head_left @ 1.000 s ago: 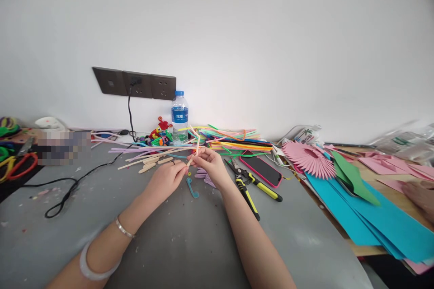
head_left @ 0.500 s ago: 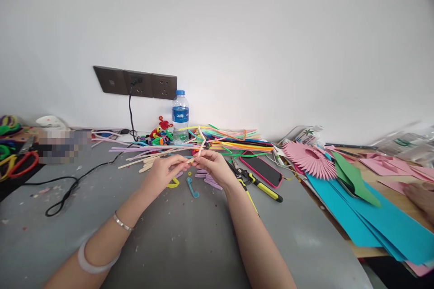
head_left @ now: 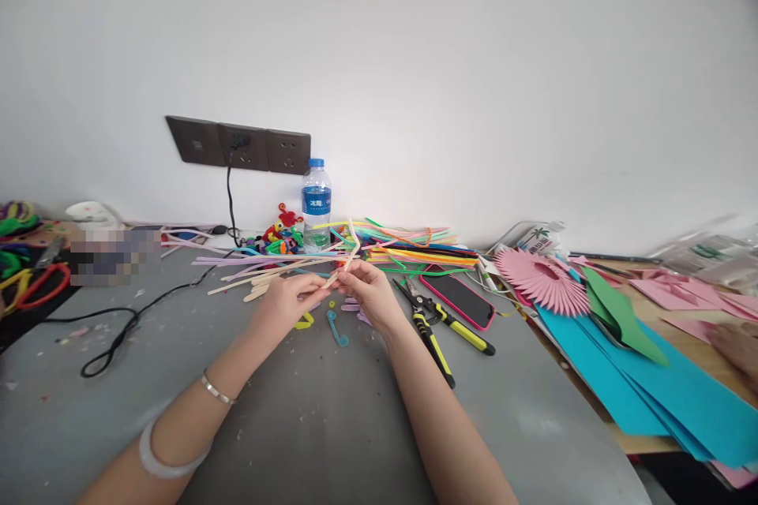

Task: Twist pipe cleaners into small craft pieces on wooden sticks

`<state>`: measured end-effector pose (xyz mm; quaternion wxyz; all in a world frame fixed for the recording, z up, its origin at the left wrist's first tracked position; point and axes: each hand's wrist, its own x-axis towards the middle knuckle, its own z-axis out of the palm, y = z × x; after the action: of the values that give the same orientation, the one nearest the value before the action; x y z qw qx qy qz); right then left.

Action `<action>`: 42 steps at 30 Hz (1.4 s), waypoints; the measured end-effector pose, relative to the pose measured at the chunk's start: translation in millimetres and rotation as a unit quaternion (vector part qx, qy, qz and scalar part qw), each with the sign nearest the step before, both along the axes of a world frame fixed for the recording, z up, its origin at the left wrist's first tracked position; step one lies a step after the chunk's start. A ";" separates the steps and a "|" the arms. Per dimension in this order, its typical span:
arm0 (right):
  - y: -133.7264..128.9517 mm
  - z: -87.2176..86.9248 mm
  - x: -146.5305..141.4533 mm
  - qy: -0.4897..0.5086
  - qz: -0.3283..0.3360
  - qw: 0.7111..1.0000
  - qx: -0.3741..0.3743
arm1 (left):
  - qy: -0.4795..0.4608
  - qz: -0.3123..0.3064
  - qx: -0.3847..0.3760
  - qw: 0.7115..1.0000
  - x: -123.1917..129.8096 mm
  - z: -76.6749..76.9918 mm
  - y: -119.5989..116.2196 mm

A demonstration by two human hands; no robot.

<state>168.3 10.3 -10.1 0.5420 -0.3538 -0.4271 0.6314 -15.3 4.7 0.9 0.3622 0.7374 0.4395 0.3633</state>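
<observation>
Head camera: our left hand (head_left: 287, 304) and right hand (head_left: 368, 293) are pinching a bent pale strip (head_left: 354, 241) above the grey table (head_left: 308, 426); if we are twisting it unevenly, we are risking a kink.

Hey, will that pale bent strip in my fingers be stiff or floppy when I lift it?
The pale strip probably bends easily, being thin and visibly kinked. It likely holds its shape rather than flopping, since its free end stands up above the right hand. Being so slender, it should feel light.
</observation>
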 end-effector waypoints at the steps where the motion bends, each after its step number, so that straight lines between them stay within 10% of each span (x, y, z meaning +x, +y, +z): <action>1: 0.5 -1.1 -0.4 0.002 -0.008 1.000 -0.001 | -0.003 -0.003 -0.007 1.000 0.7 0.8 -0.6; 18: -4.0 5.8 4.0 -0.042 0.051 0.996 0.065 | -0.212 -0.057 -0.411 0.885 0.7 8.0 1.8; 25: -4.4 6.3 6.3 -0.062 0.061 0.994 0.063 | -0.131 -0.045 -0.322 0.937 1.8 10.3 -0.5; 31: -2.9 -2.1 2.2 -0.119 0.014 0.992 0.028 | -0.004 0.019 -0.081 0.997 6.4 0.1 -3.7; 42: -2.7 -0.5 -2.3 -0.123 -0.009 0.992 0.033 | 0.095 0.066 0.091 0.989 11.9 0.3 -11.5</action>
<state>166.0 7.6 -10.6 0.5025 -0.4146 -0.5076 0.5639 -3.4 -6.8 1.2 0.2254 0.7677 0.4849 0.3531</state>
